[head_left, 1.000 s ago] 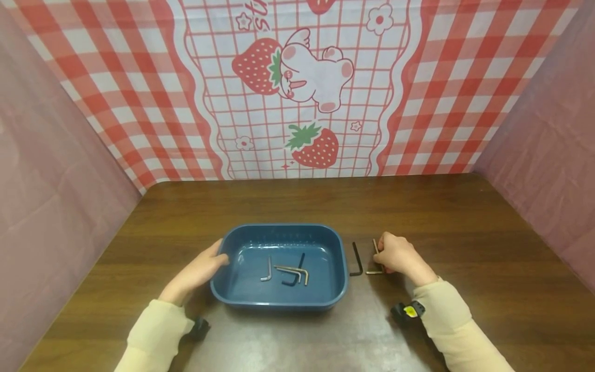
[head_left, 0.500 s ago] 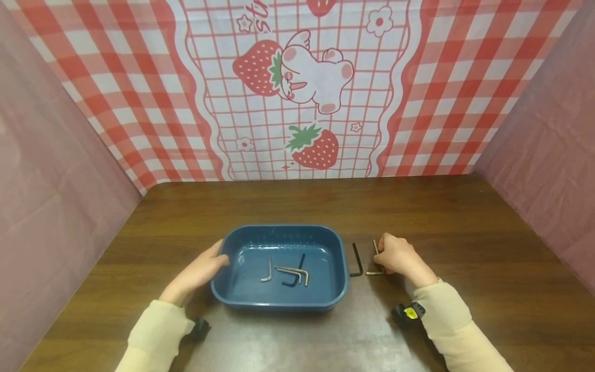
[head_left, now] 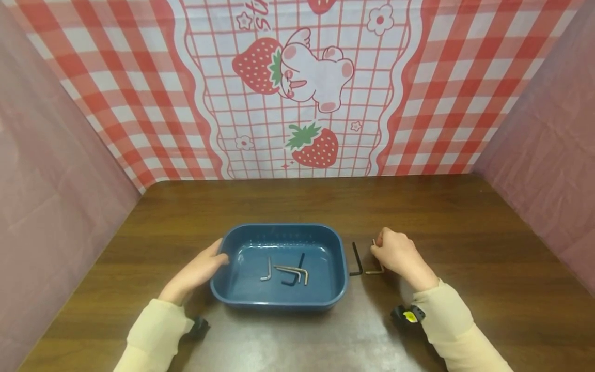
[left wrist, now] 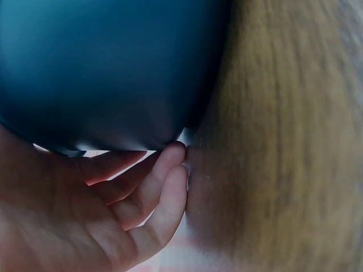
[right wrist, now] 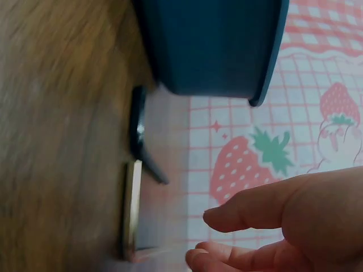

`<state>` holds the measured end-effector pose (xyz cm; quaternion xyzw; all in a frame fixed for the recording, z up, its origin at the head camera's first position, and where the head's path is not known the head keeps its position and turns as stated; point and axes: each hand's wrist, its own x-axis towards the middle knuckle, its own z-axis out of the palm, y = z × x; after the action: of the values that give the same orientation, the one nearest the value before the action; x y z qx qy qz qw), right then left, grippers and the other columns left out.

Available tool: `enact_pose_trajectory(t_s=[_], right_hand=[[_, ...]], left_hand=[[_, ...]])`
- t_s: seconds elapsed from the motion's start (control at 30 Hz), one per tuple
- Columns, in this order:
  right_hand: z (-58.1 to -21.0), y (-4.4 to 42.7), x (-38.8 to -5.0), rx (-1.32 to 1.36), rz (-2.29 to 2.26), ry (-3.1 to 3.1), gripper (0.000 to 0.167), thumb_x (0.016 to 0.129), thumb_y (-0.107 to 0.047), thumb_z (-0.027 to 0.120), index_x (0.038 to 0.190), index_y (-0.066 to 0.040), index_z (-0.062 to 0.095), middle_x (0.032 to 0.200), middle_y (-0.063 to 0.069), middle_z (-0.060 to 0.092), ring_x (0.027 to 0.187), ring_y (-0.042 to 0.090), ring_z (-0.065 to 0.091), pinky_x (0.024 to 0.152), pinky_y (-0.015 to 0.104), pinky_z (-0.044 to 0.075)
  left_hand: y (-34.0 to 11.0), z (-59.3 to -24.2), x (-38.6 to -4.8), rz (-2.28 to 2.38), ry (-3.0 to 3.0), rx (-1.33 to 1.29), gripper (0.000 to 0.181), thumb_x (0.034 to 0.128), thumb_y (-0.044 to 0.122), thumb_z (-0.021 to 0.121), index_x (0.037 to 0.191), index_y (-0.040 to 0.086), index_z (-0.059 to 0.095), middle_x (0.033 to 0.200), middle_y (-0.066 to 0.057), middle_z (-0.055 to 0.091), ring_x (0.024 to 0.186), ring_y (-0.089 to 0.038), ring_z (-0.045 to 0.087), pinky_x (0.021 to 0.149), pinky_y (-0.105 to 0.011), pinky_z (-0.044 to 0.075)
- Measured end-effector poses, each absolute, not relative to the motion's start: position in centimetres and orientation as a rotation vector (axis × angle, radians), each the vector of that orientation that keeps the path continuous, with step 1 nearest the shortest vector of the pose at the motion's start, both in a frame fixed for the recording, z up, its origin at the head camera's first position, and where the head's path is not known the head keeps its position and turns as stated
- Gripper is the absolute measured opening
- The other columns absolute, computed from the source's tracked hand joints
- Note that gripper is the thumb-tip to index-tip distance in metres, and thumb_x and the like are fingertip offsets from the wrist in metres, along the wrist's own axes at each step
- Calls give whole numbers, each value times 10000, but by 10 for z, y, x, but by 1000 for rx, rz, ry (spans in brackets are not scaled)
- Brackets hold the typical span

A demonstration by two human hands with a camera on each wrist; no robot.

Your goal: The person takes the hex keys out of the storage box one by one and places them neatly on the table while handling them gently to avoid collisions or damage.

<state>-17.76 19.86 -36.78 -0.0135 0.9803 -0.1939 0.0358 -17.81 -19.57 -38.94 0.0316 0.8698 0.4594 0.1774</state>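
Note:
My left hand (head_left: 200, 268) holds the left end of a blue rectangular box (head_left: 279, 306), thumb over the rim. In the left wrist view, the fingers (left wrist: 164, 204) lie curled against its outer wall. My right hand (head_left: 401, 253) hovers over a brass-coloured hex key (head_left: 373, 272) and partly hides it. In the right wrist view, thumb and fingertips stand apart with nothing between them, and that hex key (right wrist: 133, 207) lies on the table. Between it and the box lies a black hex key (head_left: 357, 261). Inside the box are a silver hex key (head_left: 269, 269) and several overlapping ones, brass-coloured and black among them.
The brown wooden table (head_left: 186, 206) reaches back to a red-and-white strawberry-print cloth (head_left: 302, 119). Pinkish cloths (head_left: 56, 181) hang at both sides. A small black device (head_left: 403, 312) is worn at each wrist.
My right hand has risen a little off the brass-coloured hex key, uncovering its bend. The left hand, the box and the hex keys have stayed put.

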Motion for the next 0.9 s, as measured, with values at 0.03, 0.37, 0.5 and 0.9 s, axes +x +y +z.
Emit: enact_pose_trajectory(t_s=[0.03, 0.37, 0.5, 0.9], right_hand=[[-366, 197, -177, -59, -602, 3040, 141, 780, -166, 541, 784, -26, 520, 691, 70, 545, 631, 223, 514, 571, 370, 429], [-356, 181, -168, -173, -694, 3198, 93, 749, -97, 529, 794, -30, 575, 631, 28, 531, 589, 205, 516, 569, 406, 454], [-355, 175, -167, -194, -745, 3243, 92, 779, -112, 546, 816, -45, 596, 644, 17, 540, 585, 185, 510, 538, 364, 438], [-355, 153, -166, -382, -842, 3367, 42, 791, -145, 604, 785, -123, 639, 677, -40, 549, 598, 105, 501, 515, 285, 407]], left_hand=[[-196, -389, -178, 1300, 2465, 93, 641, 850, 154, 420, 1438, 31, 195, 1468, -186, 259, 1337, -342, 246, 1064, -542, 203], [-196, -389, -178, 1303, 2451, 64, 627, 858, 153, 414, 1438, 46, 202, 1460, -185, 279, 1287, -326, 314, 1045, -542, 249], [-195, -388, -178, 1295, 2459, 67, 625, 858, 155, 414, 1436, 44, 206, 1457, -188, 284, 1284, -329, 319, 1041, -544, 255], [-195, -387, -179, 1294, 2466, 88, 631, 846, 142, 420, 1433, 39, 214, 1458, -189, 280, 1313, -346, 286, 1052, -548, 231]])
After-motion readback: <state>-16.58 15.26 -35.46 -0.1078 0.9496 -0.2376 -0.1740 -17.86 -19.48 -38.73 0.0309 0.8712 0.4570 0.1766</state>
